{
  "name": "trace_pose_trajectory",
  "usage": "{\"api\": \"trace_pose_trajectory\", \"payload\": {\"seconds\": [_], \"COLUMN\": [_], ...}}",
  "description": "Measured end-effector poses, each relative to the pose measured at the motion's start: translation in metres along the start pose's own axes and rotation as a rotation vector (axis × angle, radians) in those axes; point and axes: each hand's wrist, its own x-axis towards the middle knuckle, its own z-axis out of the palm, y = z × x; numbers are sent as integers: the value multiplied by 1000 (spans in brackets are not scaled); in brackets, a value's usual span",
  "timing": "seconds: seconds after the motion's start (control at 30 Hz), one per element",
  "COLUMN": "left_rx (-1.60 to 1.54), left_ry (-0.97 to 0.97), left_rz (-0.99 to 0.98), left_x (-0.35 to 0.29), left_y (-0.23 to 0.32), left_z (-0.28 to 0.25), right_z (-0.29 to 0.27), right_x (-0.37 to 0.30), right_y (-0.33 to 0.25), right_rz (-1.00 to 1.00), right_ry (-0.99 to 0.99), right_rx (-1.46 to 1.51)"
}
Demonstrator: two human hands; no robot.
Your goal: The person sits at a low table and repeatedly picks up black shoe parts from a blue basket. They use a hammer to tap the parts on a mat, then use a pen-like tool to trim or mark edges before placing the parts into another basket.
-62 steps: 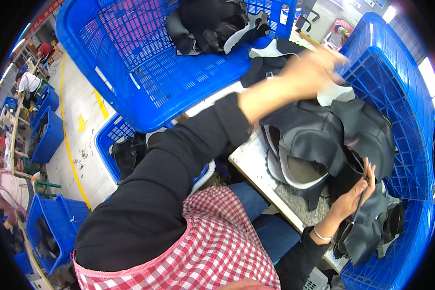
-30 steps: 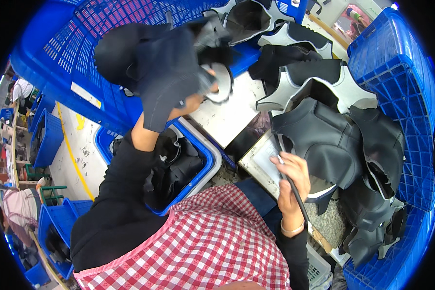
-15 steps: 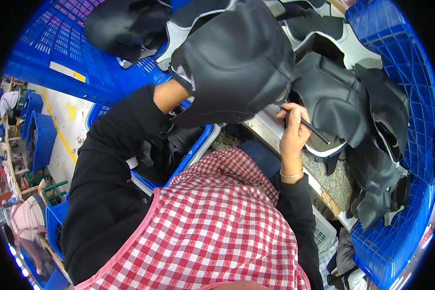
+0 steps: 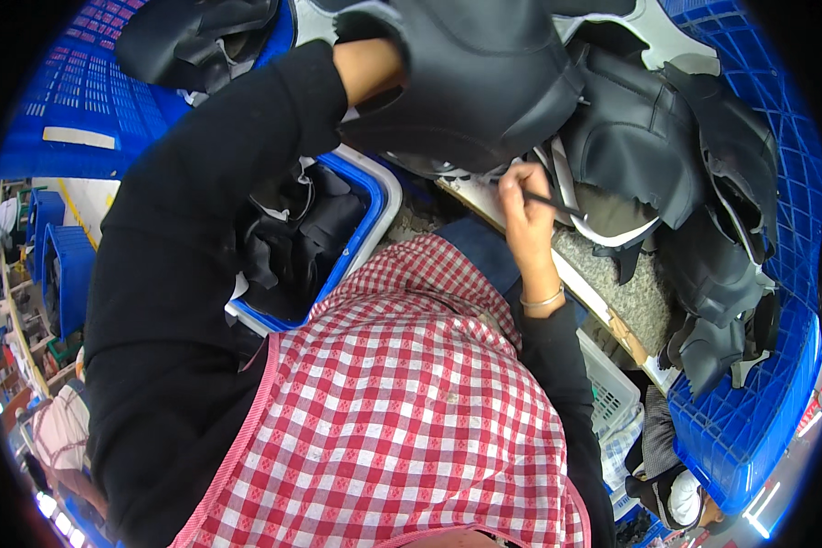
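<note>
Black leather shoe upper (image 4: 475, 78) sits on the left arm, which goes into its open end as far as the wrist. Left hand (image 4: 370, 68) mostly hidden inside it — can't tell whether the fingers are spread or gripping. Right hand (image 4: 528, 210) is just below the held upper's lower edge, thumb and fingers closed on a slim black pen-like tool (image 4: 557, 205), tool slanting down and to the right, its right end pointing away from the held upper. Whether the hidden end touches the leather, can't tell. Metal bracelet (image 4: 543, 300) on the right wrist. More black uppers (image 4: 635, 137) with pale lining are heaped right of the held upper, overlapping each other. Below that heap, to the lower right of the held upper: speckled grey slab (image 4: 626, 297) on a white worktable (image 4: 571, 279), front edge worn to brown at one spot. Blue lattice crate (image 4: 740, 429) bounds the heap, far right of the held upper. Blue-rimmed bin (image 4: 375, 196) with black leather pieces (image 4: 292, 242) in it is lower left of the held upper; perforated blue crate (image 4: 146, 114) is farther left, more black leather parts (image 4: 187, 41) at its top. Red-and-white checked apron (image 4: 393, 411) fills the area below the held upper — black sleeve (image 4: 183, 237) to its left.
</note>
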Motion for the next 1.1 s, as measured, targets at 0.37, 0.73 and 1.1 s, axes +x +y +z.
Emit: {"api": "trace_pose_trajectory", "payload": {"seconds": [0.37,0.73,1.1], "left_rx": [-29,5,15], "left_ry": [-90,-178,-198], "left_rz": [34,62,50], "left_x": [11,23,21], "left_y": [4,8,11], "left_z": [-9,-12,-15], "right_z": [13,12,8], "right_x": [23,25,20], "right_y": [21,30,32], "right_rz": [-144,-134,-182], "right_ry": [194,204,205], "right_rx": [-306,-383,-147]}}
